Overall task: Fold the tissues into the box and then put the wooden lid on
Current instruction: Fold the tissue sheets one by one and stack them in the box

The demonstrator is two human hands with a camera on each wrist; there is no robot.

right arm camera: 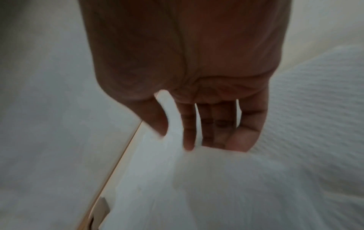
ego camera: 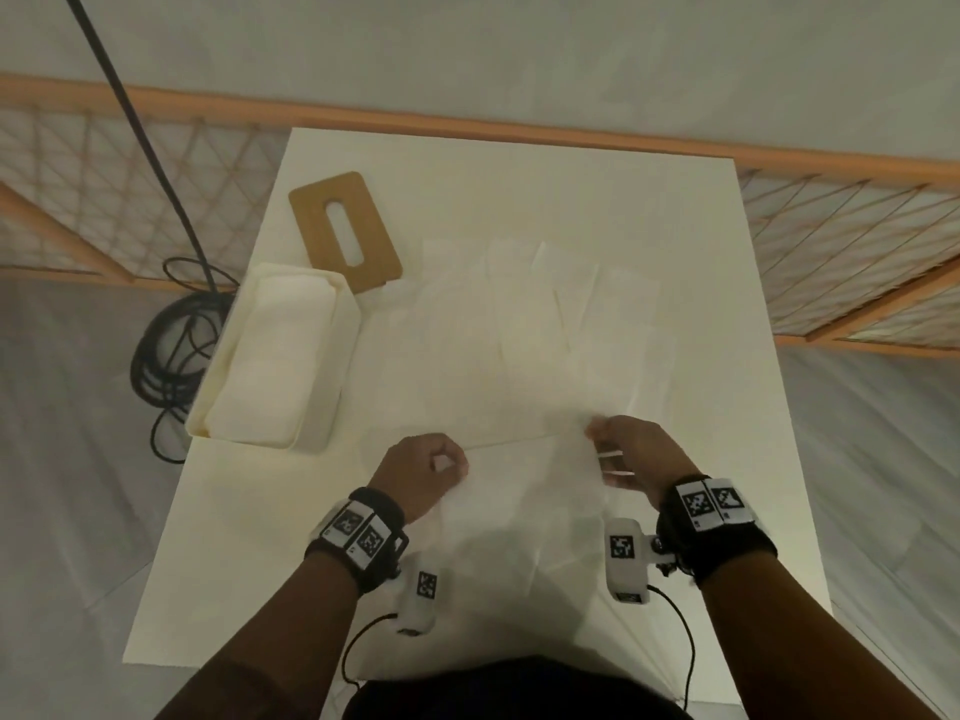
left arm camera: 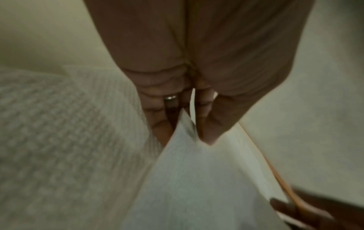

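- The left hand (ego camera: 423, 472) is curling its fingers and thumb around one near corner of a tissue (ego camera: 519, 491), so its grip is grasping that sheet; in the left wrist view the thumb and fingers (left arm camera: 157, 109) are pinching a pointed fold of the tissue (left arm camera: 197, 179).
- The right hand (ego camera: 639, 454) is holding the opposite corner of the same tissue, with its grip also grasping the sheet; in the right wrist view the fingers (right arm camera: 216, 124) are reaching down onto the tissue (right arm camera: 216, 186), which is bunching under them, though blur is hiding the exact contact.
- The held tissue is spanning between the two hands at the near middle of the white worktop (ego camera: 218, 563).
- More tissues (ego camera: 545, 314) are lying spread flat and overlapping on the worktop just beyond the hands.
- The box (ego camera: 343, 345) is sitting at the left edge of the worktop, open-topped, with white tissue showing inside it.
- The wooden lid (ego camera: 374, 226), with a long slot through its middle, is lying flat on the worktop just beyond the box, off it, with one corner near the box's far end.
- A black cable (ego camera: 166, 350) is lying coiled on the floor left of the worktop.
- Both wrists are wearing dark straps (ego camera: 374, 532) with black-and-white marker tags.
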